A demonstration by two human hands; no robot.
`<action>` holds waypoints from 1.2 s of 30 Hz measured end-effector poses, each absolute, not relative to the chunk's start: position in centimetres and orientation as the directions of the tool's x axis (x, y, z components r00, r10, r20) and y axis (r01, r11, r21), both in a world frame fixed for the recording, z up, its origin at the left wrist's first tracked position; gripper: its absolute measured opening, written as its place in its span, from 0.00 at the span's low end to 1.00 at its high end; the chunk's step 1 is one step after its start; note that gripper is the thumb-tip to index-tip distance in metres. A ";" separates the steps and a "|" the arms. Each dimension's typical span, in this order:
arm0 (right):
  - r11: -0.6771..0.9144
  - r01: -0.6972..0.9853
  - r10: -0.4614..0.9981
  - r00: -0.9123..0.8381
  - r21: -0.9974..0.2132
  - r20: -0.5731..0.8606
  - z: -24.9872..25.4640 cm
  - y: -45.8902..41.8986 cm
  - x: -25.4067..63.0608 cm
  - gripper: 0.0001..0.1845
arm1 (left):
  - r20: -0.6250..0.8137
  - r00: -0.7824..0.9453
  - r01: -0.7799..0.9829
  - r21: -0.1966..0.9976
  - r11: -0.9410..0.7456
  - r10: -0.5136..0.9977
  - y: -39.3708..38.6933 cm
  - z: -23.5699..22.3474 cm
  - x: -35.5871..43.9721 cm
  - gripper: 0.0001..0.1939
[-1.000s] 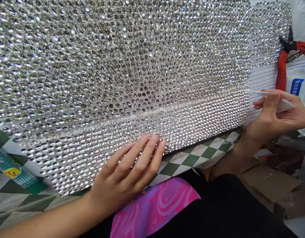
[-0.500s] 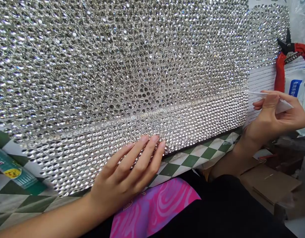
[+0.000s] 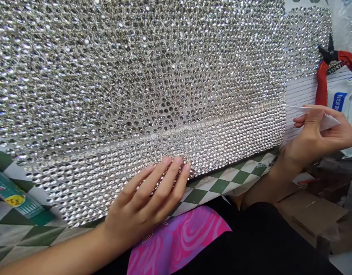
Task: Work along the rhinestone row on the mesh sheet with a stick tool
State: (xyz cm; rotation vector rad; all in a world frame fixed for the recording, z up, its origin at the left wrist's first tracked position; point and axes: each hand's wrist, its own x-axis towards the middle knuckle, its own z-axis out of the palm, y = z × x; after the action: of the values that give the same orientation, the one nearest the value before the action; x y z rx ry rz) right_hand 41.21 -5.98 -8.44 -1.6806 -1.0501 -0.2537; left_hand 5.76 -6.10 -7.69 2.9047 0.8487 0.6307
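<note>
Rhinestone sheet (image 3: 153,76) lies spread over the checkered surface (image 3: 222,185), a slanting line setting off its near band. The left hand (image 3: 147,194) rests open on that band, fingers slightly parted; light, even pressure should steady it without shifting the rows. The right hand (image 3: 319,126) pinches a thin white piece (image 3: 330,120), its tip by the line's right end (contact is hard to tell). A low, gentle angle would best spare the stones.
</note>
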 end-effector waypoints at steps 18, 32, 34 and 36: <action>-0.029 0.720 0.398 0.645 -0.694 0.653 -8.8 -5.6 41.7 0.07 | 0.351 0.771 0.511 0.158 -0.845 0.532 -6.2 -7.5 5.6 0.26; -0.055 0.724 0.424 0.640 -0.688 0.640 -8.5 -6.2 41.2 0.08 | 0.355 0.774 0.503 0.159 -0.850 0.524 -6.1 -7.6 5.8 0.28; -0.049 0.723 0.428 0.639 -0.689 0.640 -8.5 -6.2 41.1 0.08 | 0.358 0.772 0.505 0.157 -0.849 0.525 -6.1 -7.6 5.7 0.28; -0.051 0.723 0.433 0.637 -0.689 0.637 -8.6 -6.2 41.2 0.07 | 0.356 0.772 0.506 0.156 -0.848 0.527 -6.2 -7.7 5.6 0.27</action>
State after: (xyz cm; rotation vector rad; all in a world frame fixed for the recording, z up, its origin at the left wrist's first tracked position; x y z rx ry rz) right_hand 41.16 -6.21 -8.63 -1.6828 -0.9567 -0.3073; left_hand 5.63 -6.15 -7.69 2.9084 0.8485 0.6087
